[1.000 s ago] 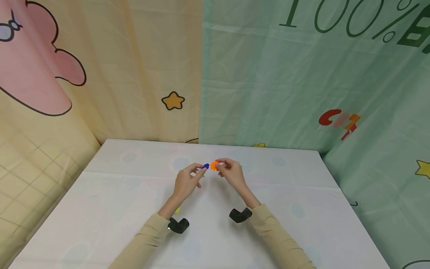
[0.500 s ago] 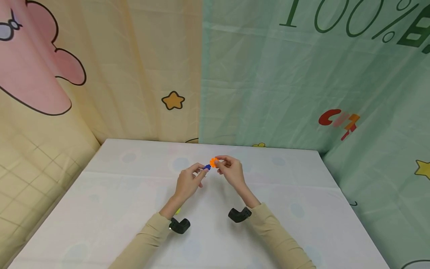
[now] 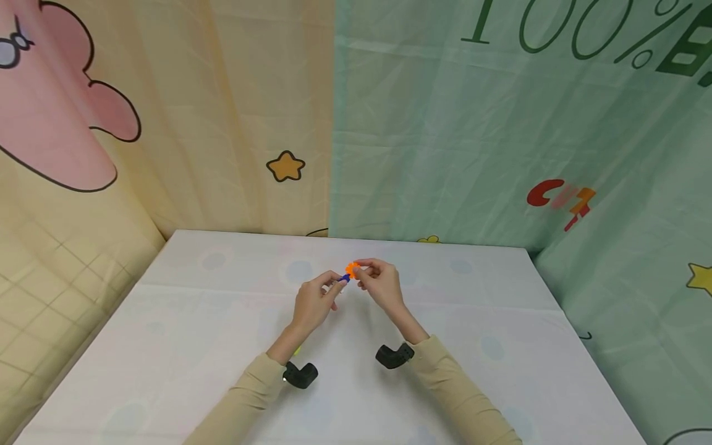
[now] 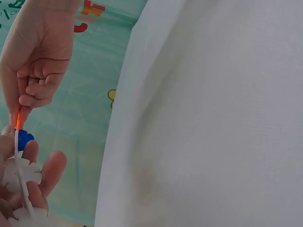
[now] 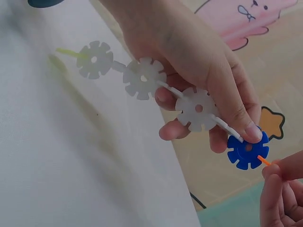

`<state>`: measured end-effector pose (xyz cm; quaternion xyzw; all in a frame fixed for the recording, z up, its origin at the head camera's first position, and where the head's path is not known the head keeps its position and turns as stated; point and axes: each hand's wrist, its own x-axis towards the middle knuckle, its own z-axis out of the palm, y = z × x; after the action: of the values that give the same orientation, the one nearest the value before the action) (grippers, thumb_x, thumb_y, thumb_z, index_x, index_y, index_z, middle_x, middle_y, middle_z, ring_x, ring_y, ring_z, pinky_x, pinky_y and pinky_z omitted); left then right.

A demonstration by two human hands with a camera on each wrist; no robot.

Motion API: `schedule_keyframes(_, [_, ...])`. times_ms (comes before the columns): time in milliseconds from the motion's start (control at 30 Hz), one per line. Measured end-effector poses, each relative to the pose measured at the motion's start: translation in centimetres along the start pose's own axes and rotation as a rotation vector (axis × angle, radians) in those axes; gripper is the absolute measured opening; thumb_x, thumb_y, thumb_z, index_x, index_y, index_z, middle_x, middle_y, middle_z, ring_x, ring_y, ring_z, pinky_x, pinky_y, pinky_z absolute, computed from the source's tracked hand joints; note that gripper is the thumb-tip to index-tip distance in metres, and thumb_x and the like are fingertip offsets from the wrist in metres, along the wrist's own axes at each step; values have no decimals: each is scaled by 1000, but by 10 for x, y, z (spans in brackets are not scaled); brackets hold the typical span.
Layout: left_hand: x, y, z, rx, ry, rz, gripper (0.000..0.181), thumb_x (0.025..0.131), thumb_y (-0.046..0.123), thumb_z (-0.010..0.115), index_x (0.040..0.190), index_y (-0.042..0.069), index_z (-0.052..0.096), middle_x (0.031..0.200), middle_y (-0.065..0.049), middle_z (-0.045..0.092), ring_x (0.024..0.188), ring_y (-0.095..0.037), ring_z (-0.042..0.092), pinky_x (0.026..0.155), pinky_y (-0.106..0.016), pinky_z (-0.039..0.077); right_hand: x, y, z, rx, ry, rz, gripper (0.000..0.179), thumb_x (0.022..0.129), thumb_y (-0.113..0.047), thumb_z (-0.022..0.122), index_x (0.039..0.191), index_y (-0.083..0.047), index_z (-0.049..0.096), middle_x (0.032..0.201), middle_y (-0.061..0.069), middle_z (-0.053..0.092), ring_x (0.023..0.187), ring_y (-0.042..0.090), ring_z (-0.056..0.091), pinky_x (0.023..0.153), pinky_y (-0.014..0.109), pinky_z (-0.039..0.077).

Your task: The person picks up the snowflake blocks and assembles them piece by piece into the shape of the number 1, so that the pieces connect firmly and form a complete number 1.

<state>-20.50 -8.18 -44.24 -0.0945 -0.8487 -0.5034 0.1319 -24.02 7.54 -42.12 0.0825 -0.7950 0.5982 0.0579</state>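
Over the table, my left hand (image 3: 313, 301) pinches a blue slotted plastic snowflake disc (image 5: 247, 150) between thumb and finger. From it runs a chain of interlocked discs: several white discs (image 5: 196, 109) stretch under the palm, and a yellow disc (image 5: 71, 53), seen edge-on, ends the chain. My right hand (image 3: 382, 285) pinches an orange snowflake disc (image 3: 350, 270) by its edge. In the right wrist view the orange edge meets the blue rim, standing crosswise to it; how deep it sits in a slot I cannot tell. The right fingertips hide part of it.
The table (image 3: 473, 389) has a white patterned cloth. Printed curtains (image 3: 423, 142) hang close behind its far edge and along both sides. A black wrist camera (image 3: 300, 375) sits on the left wrist, another black camera (image 3: 394, 356) on the right.
The blue and orange discs, apart a second ago, now touch. My left hand has moved slightly right, and my right hand slightly left. Both keep their pinch.
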Motion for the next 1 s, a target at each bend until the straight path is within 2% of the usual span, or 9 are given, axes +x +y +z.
schedule_keyframes(200, [0,2,2,-17,-14,-18,14,93,25,63,95,12,67,86,-12,70,50,-34,62,40,-21,29,0,2,0,30,-16,78,19,88,-9,69,105,0,71,81,26,69,67,38,65,56,20,52])
schedule_keyframes(333, [1,4,3,-23,-12,-58,16,93,27,63,97,13,67,89,-11,70,52,-34,64,40,-21,30,1,1,0,53,-18,105,21,88,-9,68,107,0,70,80,19,70,69,36,66,58,21,54])
schedule_keyframes(567, [3,6,4,-67,-54,-146,28,92,30,65,111,10,67,96,-13,69,57,-31,68,46,-21,38,5,1,-3,92,-29,175,24,90,-13,66,111,-1,69,86,13,71,62,10,63,63,21,56])
schedule_keyframes(700, [4,5,5,-125,-81,-181,33,90,30,67,115,9,67,96,-15,70,60,-31,69,49,-22,43,6,3,-6,99,-38,201,25,90,-13,65,112,-1,68,88,12,71,63,9,62,64,20,55])
schedule_keyframes(800, [3,2,2,-172,-133,-217,39,90,34,66,121,9,64,100,-16,71,68,-30,71,57,-24,50,7,5,-8,85,-33,210,25,91,-14,65,112,-2,68,88,11,71,64,10,62,64,20,55])
schedule_keyframes(900, [-2,-3,-11,-113,-209,-269,46,94,43,59,125,10,61,106,-14,71,80,-24,71,69,-27,54,8,6,-10,80,-28,217,24,91,-14,64,112,-2,68,88,11,71,66,14,63,65,20,55])
schedule_keyframes(1000, [-11,-11,-32,-31,-347,-334,49,96,46,52,123,7,62,99,-9,69,81,-18,65,70,-28,53,10,9,-13,84,-26,225,24,91,-14,64,112,-2,68,86,9,70,68,17,64,67,22,56])
